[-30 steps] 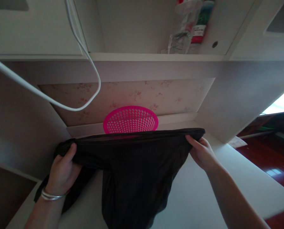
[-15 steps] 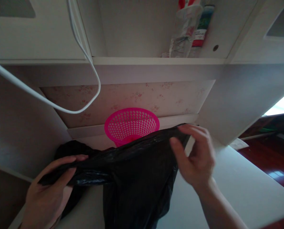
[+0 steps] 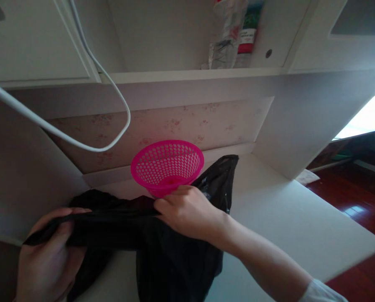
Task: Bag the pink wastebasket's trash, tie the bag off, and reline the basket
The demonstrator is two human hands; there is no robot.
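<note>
The black plastic bag [image 3: 112,228] runs between the fingers of both hands, its upper edge drawn into a fairly straight band. The left hand [image 3: 49,256] grasps one end, thumb on the near side and the other fingers behind it. The right hand [image 3: 190,209] has its fingers curled down on the band and appears to pinch it, though the tips are partly hidden.

To handle this edge well, the pinch should be firm but made with the pads rather than the nails, as film this thin could tear. An even sideways pull from both sets of fingers would probably keep the band flat, and a light rub of thumb against finger should part any layers that cling. The right knuckles are best lifted a little, since the pink basket [image 3: 168,143] is just beyond them; whether they touch it cannot be told.

The band's long axis lies crosswise, from the left fingers to the right ones, its left end slightly nearer the person. Past the right fingers a loose corner points up and away to the right, beside the basket. Below the right fingers the body of the bag falls toward the person over the tabletop [image 3: 269,218]. A dark bulk [image 3: 93,197] lies just beyond the left fingers; whether it belongs to the same bag cannot be told
</note>
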